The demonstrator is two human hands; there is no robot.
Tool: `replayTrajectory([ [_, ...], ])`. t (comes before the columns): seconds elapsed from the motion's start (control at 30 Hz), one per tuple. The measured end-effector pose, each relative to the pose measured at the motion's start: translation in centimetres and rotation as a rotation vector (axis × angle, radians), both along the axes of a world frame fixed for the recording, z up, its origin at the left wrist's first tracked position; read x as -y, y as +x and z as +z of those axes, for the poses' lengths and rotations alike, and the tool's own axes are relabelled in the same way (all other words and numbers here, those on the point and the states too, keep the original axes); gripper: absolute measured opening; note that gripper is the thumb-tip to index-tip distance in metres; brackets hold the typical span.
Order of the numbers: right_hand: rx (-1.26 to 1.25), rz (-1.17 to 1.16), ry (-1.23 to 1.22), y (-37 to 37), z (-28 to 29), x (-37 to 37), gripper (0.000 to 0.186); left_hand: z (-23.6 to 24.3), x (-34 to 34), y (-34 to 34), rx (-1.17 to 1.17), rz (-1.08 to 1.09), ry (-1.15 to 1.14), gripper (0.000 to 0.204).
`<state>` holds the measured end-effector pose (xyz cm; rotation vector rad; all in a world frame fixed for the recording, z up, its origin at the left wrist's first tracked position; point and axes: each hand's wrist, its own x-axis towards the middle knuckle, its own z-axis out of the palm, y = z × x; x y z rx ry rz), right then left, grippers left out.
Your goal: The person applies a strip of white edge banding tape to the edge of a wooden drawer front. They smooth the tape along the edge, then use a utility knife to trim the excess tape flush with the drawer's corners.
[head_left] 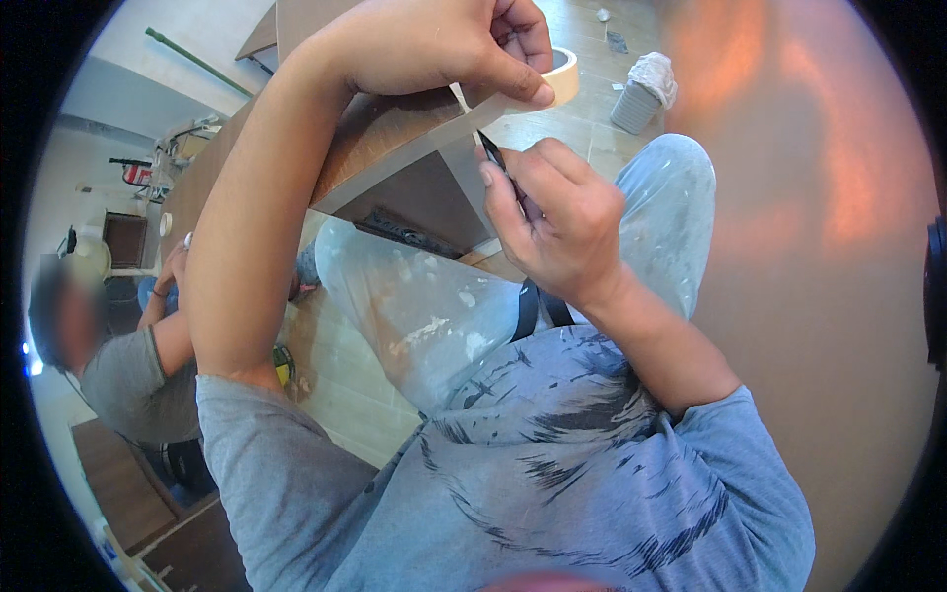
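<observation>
My left hand is closed on a roll of cream masking tape, over the corner of a brown wooden panel. A strip of tape runs from the roll along the panel's edge. Lower and to the right, my right hand grips a slim black-handled cutter. Its light-coloured tip points up at the tape strip, close to the corner; whether it touches the tape I cannot tell. Below the edge, a dark recessed face of the furniture shows.
On the left, another person in a grey shirt sits by the same long furniture. A grey container with white cloth or plastic stands on the tiled floor beyond my knee. A large brown glossy surface fills the right side. A green stick lies at far left.
</observation>
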<state>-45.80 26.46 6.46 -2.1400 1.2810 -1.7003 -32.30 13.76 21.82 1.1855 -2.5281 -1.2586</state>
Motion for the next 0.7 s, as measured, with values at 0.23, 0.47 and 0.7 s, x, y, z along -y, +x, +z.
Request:
replayTrajectory([
  [0.23,-0.032,-0.026,-0.107,0.2,0.7,0.7,0.011,-0.2,0.7,0.4,-0.061,-0.086,-0.059,0.015],
  [0.47,-0.075,-0.035,-0.09,0.1,1.0,0.9,0.011,0.1,0.3,0.2,0.016,-0.047,-0.152,0.017],
  [0.7,-0.089,-0.036,-0.078,0.1,1.5,0.7,0.01,0.2,0.2,0.2,-0.012,-0.076,-0.148,0.017],
])
